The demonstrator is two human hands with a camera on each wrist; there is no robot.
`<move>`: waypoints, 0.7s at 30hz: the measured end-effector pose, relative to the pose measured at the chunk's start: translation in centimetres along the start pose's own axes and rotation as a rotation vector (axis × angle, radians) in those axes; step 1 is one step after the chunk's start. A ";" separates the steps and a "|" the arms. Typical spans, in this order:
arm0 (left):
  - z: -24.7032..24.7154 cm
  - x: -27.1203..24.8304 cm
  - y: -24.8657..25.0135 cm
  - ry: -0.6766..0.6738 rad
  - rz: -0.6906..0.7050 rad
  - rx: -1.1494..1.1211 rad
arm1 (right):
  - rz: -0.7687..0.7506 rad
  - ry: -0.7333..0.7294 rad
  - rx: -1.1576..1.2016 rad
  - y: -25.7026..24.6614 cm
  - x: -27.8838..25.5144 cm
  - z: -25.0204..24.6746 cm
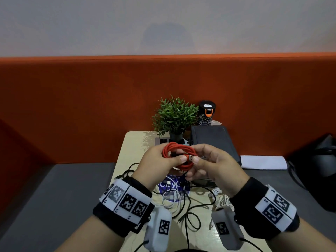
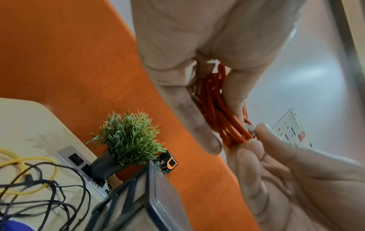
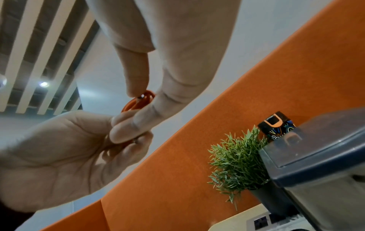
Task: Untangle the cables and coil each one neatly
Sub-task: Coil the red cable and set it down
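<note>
So, head view: left hand [image 1: 156, 164] grips the coiled red cable [image 1: 179, 155] in front of the plant [image 1: 174, 115]; right hand [image 1: 214, 164] pinches its USB plug [image 1: 191, 158]. Left wrist: black cables [image 2: 49, 197] and a yellow cable [image 2: 23, 162] lie loose on the bench [image 2: 29, 118] beside the plant. Right wrist: dark bin [image 3: 324, 164] beside the plant, contents hidden.

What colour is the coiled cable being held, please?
Red-orange coiled cable; clearest in the head view.

Coiled red cable [image 1: 179, 155] (others tangled)

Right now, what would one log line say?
left hand: holds red cable coil | right hand: pinches its USB plug | black cables, white cables: loose on table
</note>
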State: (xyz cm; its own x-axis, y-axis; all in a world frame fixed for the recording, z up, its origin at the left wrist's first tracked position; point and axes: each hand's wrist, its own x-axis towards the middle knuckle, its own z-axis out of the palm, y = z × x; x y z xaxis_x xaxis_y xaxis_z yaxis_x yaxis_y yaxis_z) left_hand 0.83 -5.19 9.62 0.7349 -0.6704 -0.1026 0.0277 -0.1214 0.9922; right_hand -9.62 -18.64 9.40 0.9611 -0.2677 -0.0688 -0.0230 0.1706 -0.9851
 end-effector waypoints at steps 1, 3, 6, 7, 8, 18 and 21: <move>0.1 0.0 0.1 0.000 -0.006 -0.025 | 0.004 -0.012 0.017 -0.1 0.0 -0.1; 0.3 -0.1 0.1 0.019 -0.015 -0.061 | 0.006 -0.011 0.017 -0.1 0.1 -0.1; 0.8 -0.1 -0.1 0.071 0.004 -0.072 | -0.004 0.054 0.014 0.1 0.3 0.1; 1.0 -0.2 -0.1 0.082 0.019 -0.069 | -0.014 0.089 -0.001 0.1 0.4 0.2; 1.1 -0.2 -0.1 0.092 0.034 -0.069 | -0.027 0.125 -0.029 0.2 0.4 0.3; 1.5 0.0 -0.5 0.151 0.263 0.215 | -0.077 0.268 -0.095 0.5 0.4 0.8; 1.2 0.3 -0.8 0.183 0.295 0.388 | -0.064 0.281 -0.090 0.7 0.3 0.9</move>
State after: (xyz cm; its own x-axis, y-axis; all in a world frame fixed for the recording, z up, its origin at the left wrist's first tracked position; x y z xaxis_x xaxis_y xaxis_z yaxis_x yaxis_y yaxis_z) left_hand 0.20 -6.18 8.66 0.7809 -0.5824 0.2256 -0.4262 -0.2328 0.8742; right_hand -9.07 -17.71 8.86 0.8477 -0.5293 -0.0350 -0.0016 0.0634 -0.9980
